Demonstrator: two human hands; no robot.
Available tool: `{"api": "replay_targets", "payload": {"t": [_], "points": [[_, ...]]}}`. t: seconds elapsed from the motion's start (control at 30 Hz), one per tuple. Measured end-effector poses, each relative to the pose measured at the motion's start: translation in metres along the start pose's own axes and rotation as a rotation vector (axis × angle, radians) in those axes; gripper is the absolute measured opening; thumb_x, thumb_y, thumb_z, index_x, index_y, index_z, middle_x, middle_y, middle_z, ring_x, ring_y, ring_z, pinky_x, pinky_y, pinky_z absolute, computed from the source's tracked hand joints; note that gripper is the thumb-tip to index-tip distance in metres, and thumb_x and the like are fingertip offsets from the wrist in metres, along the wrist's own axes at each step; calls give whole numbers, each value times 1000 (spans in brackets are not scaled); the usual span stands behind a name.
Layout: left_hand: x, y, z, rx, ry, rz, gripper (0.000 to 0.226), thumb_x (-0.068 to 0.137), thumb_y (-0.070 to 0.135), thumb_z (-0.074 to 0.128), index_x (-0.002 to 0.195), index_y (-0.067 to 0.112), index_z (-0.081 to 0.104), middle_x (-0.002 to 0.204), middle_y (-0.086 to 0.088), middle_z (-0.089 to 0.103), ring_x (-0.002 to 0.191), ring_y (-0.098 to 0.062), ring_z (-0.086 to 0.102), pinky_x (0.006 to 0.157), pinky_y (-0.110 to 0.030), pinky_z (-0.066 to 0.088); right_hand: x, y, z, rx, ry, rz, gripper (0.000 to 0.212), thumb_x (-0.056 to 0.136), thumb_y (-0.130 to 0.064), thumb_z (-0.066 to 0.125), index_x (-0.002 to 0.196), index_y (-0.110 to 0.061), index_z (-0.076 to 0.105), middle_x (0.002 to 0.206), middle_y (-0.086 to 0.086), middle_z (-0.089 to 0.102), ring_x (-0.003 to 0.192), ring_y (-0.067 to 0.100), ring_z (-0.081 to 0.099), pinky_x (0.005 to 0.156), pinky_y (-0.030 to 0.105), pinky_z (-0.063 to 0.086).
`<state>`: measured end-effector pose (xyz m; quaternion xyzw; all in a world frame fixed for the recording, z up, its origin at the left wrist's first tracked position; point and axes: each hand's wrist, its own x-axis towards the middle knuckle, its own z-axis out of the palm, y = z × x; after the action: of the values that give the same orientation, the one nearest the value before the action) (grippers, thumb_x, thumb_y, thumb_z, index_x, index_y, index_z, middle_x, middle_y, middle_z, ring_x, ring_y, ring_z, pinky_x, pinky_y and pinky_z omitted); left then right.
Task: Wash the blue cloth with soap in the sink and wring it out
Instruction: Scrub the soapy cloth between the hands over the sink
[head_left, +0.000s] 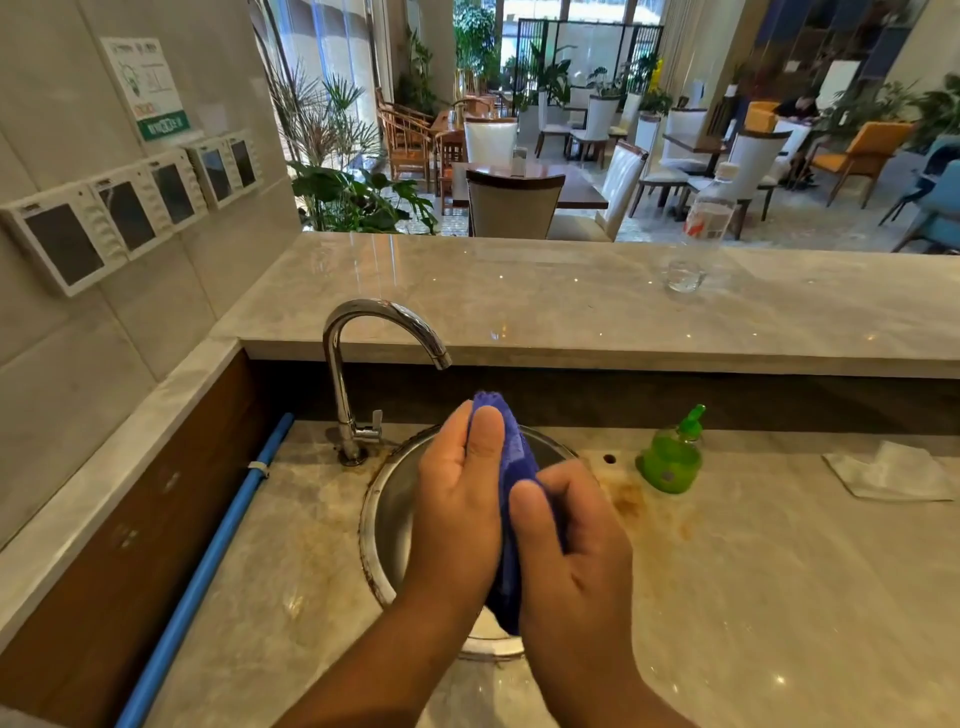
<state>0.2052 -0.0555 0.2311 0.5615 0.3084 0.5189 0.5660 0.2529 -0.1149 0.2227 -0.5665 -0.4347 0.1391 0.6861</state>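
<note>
The blue cloth (513, 452) is bunched into a narrow upright roll over the round steel sink (387, 525). My left hand (460, 499) grips its upper part, thumb pressed along the cloth. My right hand (569, 540) is closed around the lower part, just right of the left hand. Both hands hide most of the cloth and the sink bowl. The chrome tap (358, 358) stands behind the sink at the left, with no water visible from its spout. A green soap pump bottle (670, 454) stands on the counter to the right of the sink.
A white crumpled paper towel (891, 470) lies at the far right of the counter. On the raised marble ledge (519, 296) stand a glass (684, 274) and a clear plastic bottle (711, 208). A blue pipe (218, 545) runs along the left wall.
</note>
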Motion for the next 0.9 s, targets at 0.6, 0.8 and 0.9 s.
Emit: {"api": "replay_targets", "payload": {"t": [0.6, 0.8, 0.9], "points": [[-16, -16, 20, 0, 242, -195, 26, 95, 49, 48, 100, 36, 70, 104, -4, 74, 94, -26, 75, 81, -57, 60, 68, 45, -75, 134, 123, 176, 21, 103, -20, 49, 84, -16, 57, 72, -5, 57, 63, 7, 52, 54, 23, 44], [-17, -39, 27, 156, 438, -235, 27, 105, 41, 43, 94, 35, 67, 94, -7, 72, 91, -31, 72, 81, -55, 59, 35, 48, -74, 46, 70, 73, 16, 102, -28, 49, 88, -26, 56, 79, -10, 62, 70, 6, 60, 58, 20, 49], [-24, -40, 38, 221, 446, -181, 29, 104, 46, 40, 95, 29, 63, 91, -14, 68, 82, -32, 68, 74, -49, 57, 16, 39, -60, 84, 1, 20, 17, 99, -26, 49, 82, -27, 50, 73, -17, 58, 62, 0, 54, 54, 9, 41]]}}
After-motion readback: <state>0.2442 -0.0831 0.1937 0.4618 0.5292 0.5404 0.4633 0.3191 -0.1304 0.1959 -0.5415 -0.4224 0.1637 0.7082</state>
